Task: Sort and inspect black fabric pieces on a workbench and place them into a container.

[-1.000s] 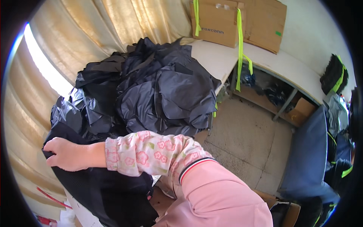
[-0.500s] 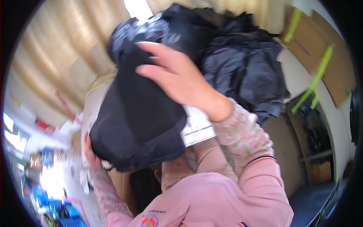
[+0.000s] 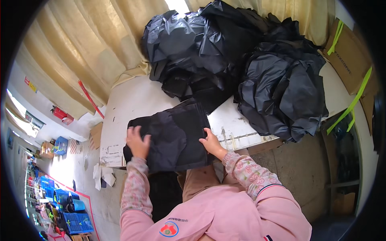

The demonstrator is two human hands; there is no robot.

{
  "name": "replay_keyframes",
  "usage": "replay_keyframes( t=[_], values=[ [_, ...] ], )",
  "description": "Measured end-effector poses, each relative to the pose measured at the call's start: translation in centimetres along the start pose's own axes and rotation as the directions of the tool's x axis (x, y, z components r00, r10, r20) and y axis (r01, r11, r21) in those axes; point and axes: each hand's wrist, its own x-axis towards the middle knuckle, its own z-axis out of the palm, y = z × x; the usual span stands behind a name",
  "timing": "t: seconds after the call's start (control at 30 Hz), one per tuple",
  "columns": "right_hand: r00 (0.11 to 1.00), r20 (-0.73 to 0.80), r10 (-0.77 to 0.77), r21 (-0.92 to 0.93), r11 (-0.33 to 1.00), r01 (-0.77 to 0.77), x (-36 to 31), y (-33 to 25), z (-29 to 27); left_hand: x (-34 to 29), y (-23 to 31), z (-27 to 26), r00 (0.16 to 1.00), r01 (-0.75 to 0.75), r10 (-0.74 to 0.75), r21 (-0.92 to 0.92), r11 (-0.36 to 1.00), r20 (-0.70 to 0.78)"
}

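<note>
Here, folded black cloth (image 3: pixel 173 136) overhangs the near edge of the bench (image 3: pixel 120 104). The left hand (image 3: pixel 138 143), grip spread wide, touches it. The right hand (image 3: pixel 214 145) touches its right side, grip unclear.

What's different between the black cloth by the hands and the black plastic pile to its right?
The black cloth lies fairly flat; the black plastic pile is crumpled and heaped. The cloth looks thinner, while the pile is bulkier. The left hand is over the cloth and the right hand at its right edge; neither hand is on the pile. Both are black.
</note>
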Motion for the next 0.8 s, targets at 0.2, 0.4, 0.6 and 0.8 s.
replay_keyframes(
  t=[0.2, 0.4, 0.6, 0.8],
  values=[
    [0.988, 0.125, 0.095, 0.046, 0.994, -0.102, 0.2, -2.9, -1.1, -8.9, 13.7, 1.2, 0.618, -0.333, 0.522, -0.406, 0.851, 0.588],
    [0.563, -0.447, -0.695, -0.622, 0.694, 0.363, 1.1, -2.6, -17.9, -10.1, 13.7, 2.6, 0.651, -0.388, 0.522, -0.350, 0.853, 0.551],
    [0.480, -0.677, -0.557, -0.728, 0.600, -0.331, -1.2, 0.7, -32.7, -9.9, 14.2, 3.2, 0.634, -0.378, 0.532, -0.375, 0.846, 0.562],
    [0.556, -0.624, -0.549, -0.754, 0.609, -0.245, 1.7, 2.5, -36.0, -7.1, 13.9, 2.2, 0.498, -0.276, 0.571, -0.505, 0.818, 0.653]
  ],
)
